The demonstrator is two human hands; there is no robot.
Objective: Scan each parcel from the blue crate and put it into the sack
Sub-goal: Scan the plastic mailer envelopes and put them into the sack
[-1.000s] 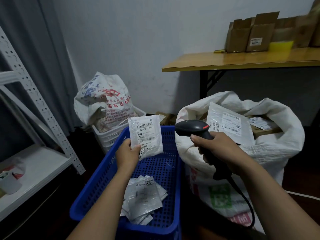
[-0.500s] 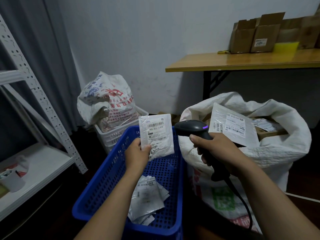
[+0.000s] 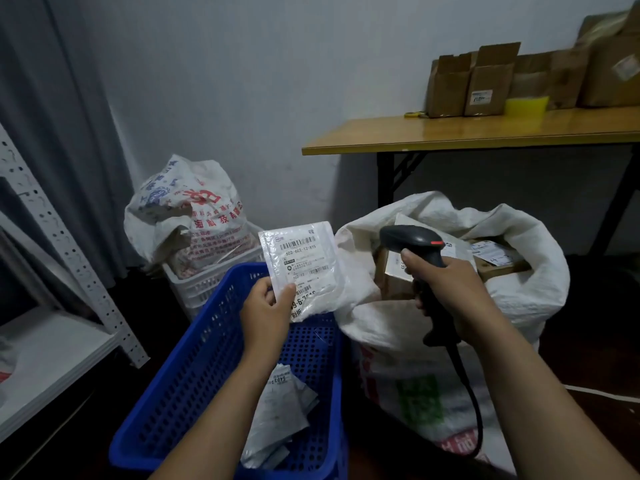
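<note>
Head view: left hand (image 3: 265,310) pinches parcel (image 3: 301,265) by lower corner, label facing camera, above blue crate (image 3: 194,375). Right hand (image 3: 453,289) wraps handle of scanner (image 3: 408,239), just right of parcel. Sack (image 3: 530,289) beyond scanner already holds parcels. Loose parcels (image 3: 277,417) lie below grip, likely unscanned.

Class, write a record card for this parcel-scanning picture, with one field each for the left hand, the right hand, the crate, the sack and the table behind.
Left hand: holds a white parcel upright by its lower corner, above the blue crate
Right hand: grips a black scanner over the sack
Crate: more parcels lie inside
Sack: white, open, a brown box showing inside
Table: wooden, cardboard boxes on top
</note>
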